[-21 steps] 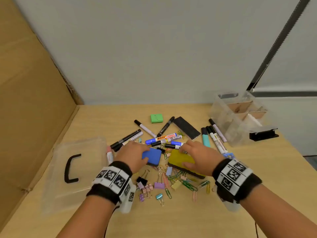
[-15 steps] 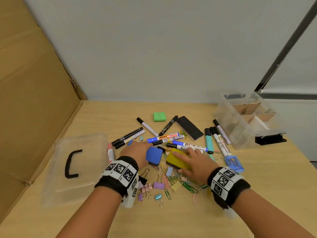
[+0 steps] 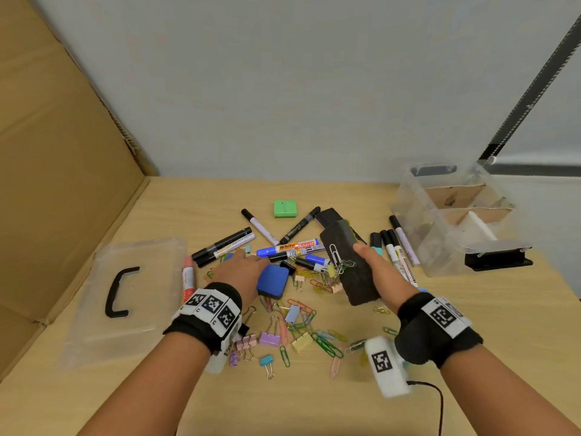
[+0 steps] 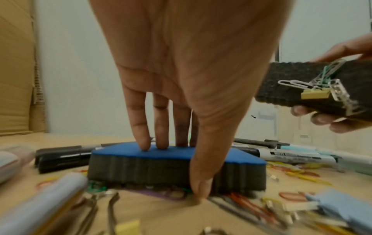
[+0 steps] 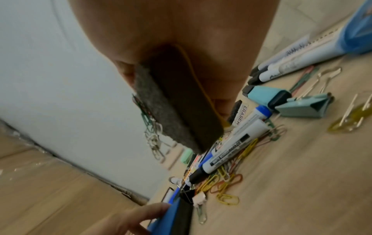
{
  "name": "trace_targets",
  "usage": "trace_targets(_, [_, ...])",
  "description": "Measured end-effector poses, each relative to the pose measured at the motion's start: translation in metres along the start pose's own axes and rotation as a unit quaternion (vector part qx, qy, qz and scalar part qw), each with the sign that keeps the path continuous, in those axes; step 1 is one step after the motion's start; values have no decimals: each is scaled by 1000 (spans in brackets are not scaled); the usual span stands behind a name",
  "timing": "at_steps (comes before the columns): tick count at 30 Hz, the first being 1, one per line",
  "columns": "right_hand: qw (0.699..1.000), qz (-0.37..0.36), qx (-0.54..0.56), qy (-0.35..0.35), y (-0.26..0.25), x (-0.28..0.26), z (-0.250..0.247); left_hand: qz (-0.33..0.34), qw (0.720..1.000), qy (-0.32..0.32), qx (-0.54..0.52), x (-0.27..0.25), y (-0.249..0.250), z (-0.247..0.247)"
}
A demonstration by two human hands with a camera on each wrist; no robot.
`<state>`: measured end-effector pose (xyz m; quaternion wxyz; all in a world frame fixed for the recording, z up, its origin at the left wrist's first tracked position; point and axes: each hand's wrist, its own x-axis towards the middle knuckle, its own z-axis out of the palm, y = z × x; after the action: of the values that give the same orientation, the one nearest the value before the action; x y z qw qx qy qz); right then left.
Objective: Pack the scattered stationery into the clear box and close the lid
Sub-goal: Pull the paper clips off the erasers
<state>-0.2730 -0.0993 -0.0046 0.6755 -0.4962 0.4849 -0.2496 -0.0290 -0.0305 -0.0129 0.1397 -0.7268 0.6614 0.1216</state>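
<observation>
My right hand (image 3: 372, 262) grips the yellow-backed eraser (image 3: 352, 262) (image 4: 314, 85) (image 5: 175, 108), tilted up off the table with its dark felt face toward me; a chain of paper clips (image 3: 338, 262) and a small binder clip cling to it. My left hand (image 3: 242, 272) (image 4: 181, 95) holds the blue eraser (image 3: 273, 281) (image 4: 173, 165) on the table, fingers on its top and thumb against its near side. Markers (image 3: 292, 247) and paper clips (image 3: 327, 341) lie scattered mid-table. The clear box (image 3: 446, 221) stands at the far right, its lid (image 3: 125, 297) flat at the left.
A cardboard wall (image 3: 56, 184) runs along the left. Cardboard dividers partition the box, and a black latch (image 3: 498, 261) sticks out at its near corner. A green square eraser (image 3: 284, 208) lies at the back. More markers (image 3: 396, 247) lie next to the box.
My right hand has lifted the yellow eraser off the table and turned it, showing its felt underside with clips hanging from it. My left hand has stayed on the blue eraser.
</observation>
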Motion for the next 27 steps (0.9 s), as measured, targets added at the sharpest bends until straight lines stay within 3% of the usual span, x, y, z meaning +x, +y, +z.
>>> trace_targets(5, [1000, 23, -7, -20, -4, 3, -5, -9, 992, 39, -116, -22, -5, -27])
trace_targets(8, [999, 6, -39, -28, -9, 3, 1, 18, 969, 82, -232, -35, -13, -42])
trace_targets(13, [996, -48, -71, -36, -11, 1, 11, 35, 887, 85, -453, -39, -27, -50])
trace_targets(17, [988, -99, -116, -30, -11, -2, 15, 33, 827, 71, -557, -33, -38, -48])
trace_targets(22, [974, -149, -167, -29, -15, -10, 18, -9, 718, 41, -695, -28, -32, -45])
trace_targets(27, [963, -195, -181, -49, -15, -10, 26, -39, 663, 20, -747, -18, -27, -37])
